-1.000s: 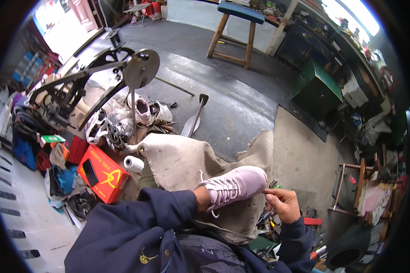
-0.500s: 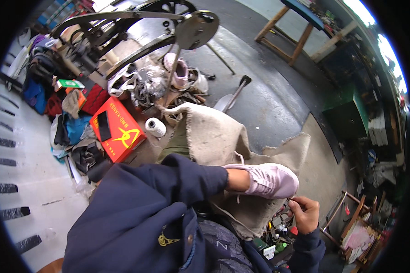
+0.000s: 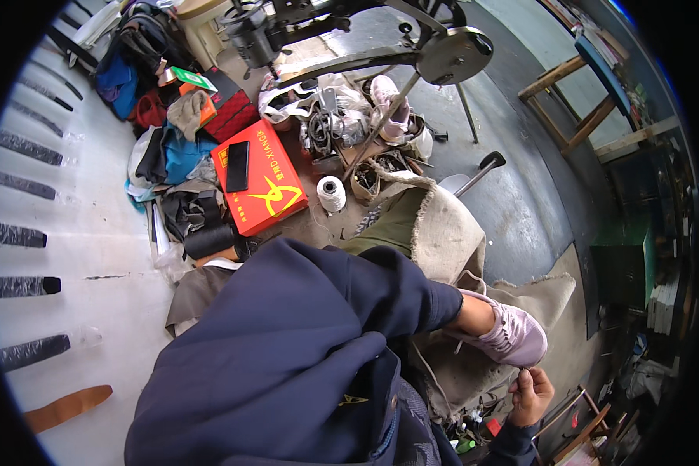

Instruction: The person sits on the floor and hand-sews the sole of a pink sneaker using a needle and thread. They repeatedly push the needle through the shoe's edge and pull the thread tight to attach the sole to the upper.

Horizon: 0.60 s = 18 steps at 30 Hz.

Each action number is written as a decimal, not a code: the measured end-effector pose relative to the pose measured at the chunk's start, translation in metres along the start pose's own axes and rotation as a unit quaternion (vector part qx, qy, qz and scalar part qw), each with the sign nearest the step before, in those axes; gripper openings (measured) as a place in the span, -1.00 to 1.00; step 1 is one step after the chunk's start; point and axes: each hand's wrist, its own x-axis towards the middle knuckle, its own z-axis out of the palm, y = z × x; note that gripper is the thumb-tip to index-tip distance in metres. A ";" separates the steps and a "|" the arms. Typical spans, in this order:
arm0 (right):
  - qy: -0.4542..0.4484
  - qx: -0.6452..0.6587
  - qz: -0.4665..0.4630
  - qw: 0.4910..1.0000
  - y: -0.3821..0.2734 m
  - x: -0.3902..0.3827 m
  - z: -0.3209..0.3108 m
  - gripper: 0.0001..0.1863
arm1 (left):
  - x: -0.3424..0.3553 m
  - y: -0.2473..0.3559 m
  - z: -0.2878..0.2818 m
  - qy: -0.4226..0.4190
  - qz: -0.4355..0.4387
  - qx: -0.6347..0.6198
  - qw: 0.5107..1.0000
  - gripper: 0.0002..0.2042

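My left hand (image 3: 476, 316) reaches inside a pale pink lace-up sneaker (image 3: 518, 335). Only the wrist shows, as the shoe's upper hides the fingers. The sneaker lies on its side over my lap, its toe pointing right. Right at that toe, my right hand (image 3: 531, 394) is closed in a pinch between thumb and forefinger. Something tiny and dark shows at the fingertips, too small to name. Under the shoe, a coarse beige cloth (image 3: 449, 237) drapes across my legs. A similar pink sneaker (image 3: 392, 113) stands farther off on a cluttered pile.
A red shoebox (image 3: 260, 182) carries a black phone (image 3: 238, 166). Beside it stands a white thread spool (image 3: 331, 194). A metal machine with a round wheel (image 3: 454, 54) rises at the far side. Small tools and bottles (image 3: 470, 431) lie below my right hand. A wooden-legged stool (image 3: 575, 101) stands far right.
The whole view has swung, so the scene sits farther right and lower. My left hand stays in the sneaker, and my right hand keeps its pinch at the toe.
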 end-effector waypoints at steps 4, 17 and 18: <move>0.059 0.059 -0.011 0.996 0.014 -0.010 0.012 -0.79 | -0.003 0.009 0.001 0.021 -0.016 -0.017 1.000 -0.79; -0.012 -0.132 -0.194 0.972 -0.003 0.041 0.014 -0.75 | -0.008 0.018 0.007 0.071 -0.064 -0.124 0.988 -0.79; -0.004 -0.137 -0.201 0.970 0.001 0.044 0.015 -0.72 | -0.008 0.017 0.007 0.076 -0.071 -0.137 0.985 -0.79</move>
